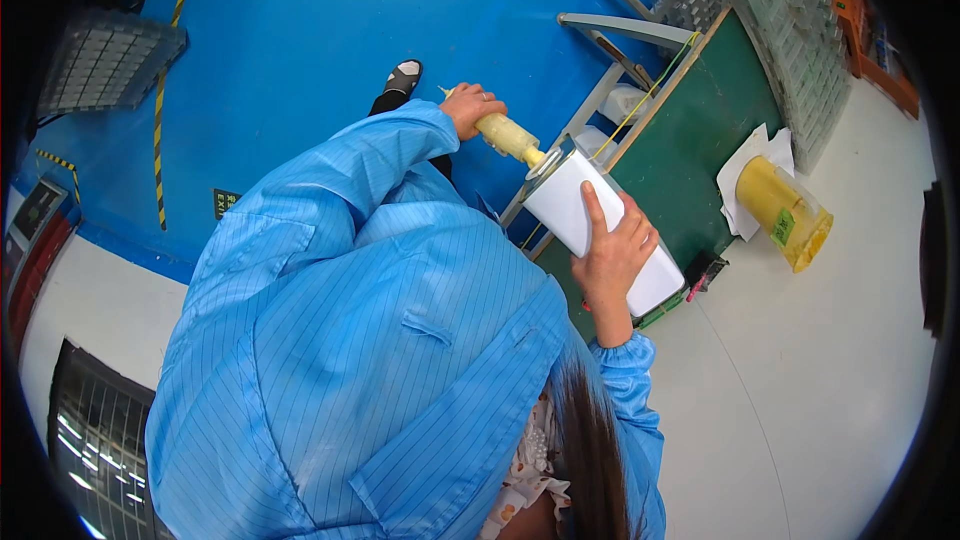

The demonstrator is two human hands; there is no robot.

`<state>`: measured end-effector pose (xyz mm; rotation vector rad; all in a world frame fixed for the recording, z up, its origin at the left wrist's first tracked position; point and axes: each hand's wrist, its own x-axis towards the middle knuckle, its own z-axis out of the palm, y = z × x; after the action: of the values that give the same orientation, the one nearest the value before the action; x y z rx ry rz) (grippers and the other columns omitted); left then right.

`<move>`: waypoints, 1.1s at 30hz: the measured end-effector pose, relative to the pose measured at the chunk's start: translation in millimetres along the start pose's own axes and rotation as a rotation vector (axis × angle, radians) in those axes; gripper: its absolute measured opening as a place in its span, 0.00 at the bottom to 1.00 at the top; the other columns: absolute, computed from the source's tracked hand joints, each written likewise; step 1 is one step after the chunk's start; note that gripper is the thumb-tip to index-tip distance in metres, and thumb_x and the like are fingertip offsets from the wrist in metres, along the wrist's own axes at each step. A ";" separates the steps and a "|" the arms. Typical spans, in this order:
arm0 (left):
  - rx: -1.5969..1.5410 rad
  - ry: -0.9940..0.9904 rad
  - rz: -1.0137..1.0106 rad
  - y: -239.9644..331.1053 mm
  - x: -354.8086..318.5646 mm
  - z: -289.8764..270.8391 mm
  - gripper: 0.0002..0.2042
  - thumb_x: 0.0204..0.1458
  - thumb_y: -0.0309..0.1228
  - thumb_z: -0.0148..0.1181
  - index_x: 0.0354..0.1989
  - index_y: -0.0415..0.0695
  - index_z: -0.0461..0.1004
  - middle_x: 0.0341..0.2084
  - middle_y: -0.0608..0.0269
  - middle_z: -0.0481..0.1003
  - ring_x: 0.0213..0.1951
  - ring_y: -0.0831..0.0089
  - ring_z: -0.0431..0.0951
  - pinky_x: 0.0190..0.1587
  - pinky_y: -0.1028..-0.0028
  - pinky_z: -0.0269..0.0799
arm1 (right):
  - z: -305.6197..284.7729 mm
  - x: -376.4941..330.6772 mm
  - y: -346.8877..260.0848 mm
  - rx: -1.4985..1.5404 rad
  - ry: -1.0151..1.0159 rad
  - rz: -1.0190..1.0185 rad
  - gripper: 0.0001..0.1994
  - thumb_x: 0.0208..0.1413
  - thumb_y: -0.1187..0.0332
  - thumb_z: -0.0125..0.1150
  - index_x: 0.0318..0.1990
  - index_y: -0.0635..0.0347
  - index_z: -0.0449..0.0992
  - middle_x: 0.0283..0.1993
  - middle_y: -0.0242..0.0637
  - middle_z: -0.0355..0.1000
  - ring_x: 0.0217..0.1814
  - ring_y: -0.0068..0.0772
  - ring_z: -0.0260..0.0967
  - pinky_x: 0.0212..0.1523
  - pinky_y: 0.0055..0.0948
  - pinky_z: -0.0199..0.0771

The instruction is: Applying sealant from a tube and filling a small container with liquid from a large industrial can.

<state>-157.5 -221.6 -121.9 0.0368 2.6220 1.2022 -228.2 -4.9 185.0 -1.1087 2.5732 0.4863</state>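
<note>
My left hand (pixel 470 112) is closed round a translucent, yellow-stained plastic bottle (pixel 508 136). A thin yellow tip sticks out past the far side of that hand. The bottle's other end has a narrow yellow neck that meets the end of a white rectangular container (pixel 566 202); whether it goes inside, I cannot tell. My right hand (pixel 618 245) grips the container from above, with the index finger stretched along its white face and the thumb hidden. The container is tilted over the edge of a green-topped table (pixel 690 180).
On white paper (pixel 736 175) to the right stands a yellow-stained clear tub (pixel 780 202) with a green label. A small black box (pixel 707 272) sits beside the container's near end. Clear plastic trays (pixel 785 30) are stacked at the far right, others (pixel 110 60) at left. Grey metal legs (pixel 640 30) jut out beyond the table.
</note>
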 end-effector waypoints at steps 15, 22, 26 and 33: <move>-0.006 -0.017 -0.027 -1.3 -3.2 2.2 0.26 0.40 0.22 0.70 0.50 0.59 0.73 0.46 0.68 0.77 0.49 0.60 0.71 0.59 0.55 0.61 | 0.3 0.9 -0.7 -0.003 0.010 -0.010 0.54 0.27 0.73 0.81 0.69 0.28 0.63 0.62 0.44 0.61 0.60 0.45 0.58 0.63 0.50 0.53; -0.016 -0.022 -0.028 -1.7 -3.5 1.6 0.27 0.40 0.23 0.71 0.50 0.59 0.73 0.46 0.68 0.77 0.49 0.60 0.72 0.58 0.55 0.62 | 0.3 1.7 -1.5 -0.014 0.008 -0.015 0.54 0.26 0.73 0.81 0.69 0.26 0.63 0.62 0.43 0.61 0.61 0.45 0.58 0.63 0.50 0.53; -0.014 -0.012 -0.022 -3.5 -3.6 4.2 0.26 0.40 0.23 0.71 0.50 0.59 0.74 0.45 0.68 0.77 0.49 0.60 0.72 0.58 0.56 0.62 | -1.6 2.7 -2.5 -0.011 -0.005 -0.013 0.55 0.26 0.73 0.82 0.69 0.26 0.63 0.62 0.43 0.61 0.61 0.45 0.58 0.63 0.50 0.53; -0.025 0.023 0.006 -8.4 -4.3 8.6 0.25 0.40 0.24 0.71 0.49 0.60 0.74 0.44 0.68 0.77 0.48 0.60 0.72 0.58 0.57 0.63 | -2.2 4.3 -3.5 -0.012 -0.021 -0.016 0.55 0.27 0.72 0.82 0.69 0.25 0.62 0.62 0.43 0.61 0.61 0.45 0.58 0.63 0.50 0.54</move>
<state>-150.6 -221.3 -132.7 0.0263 2.6280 1.2445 -228.7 -10.8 184.6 -1.1217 2.5447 0.5073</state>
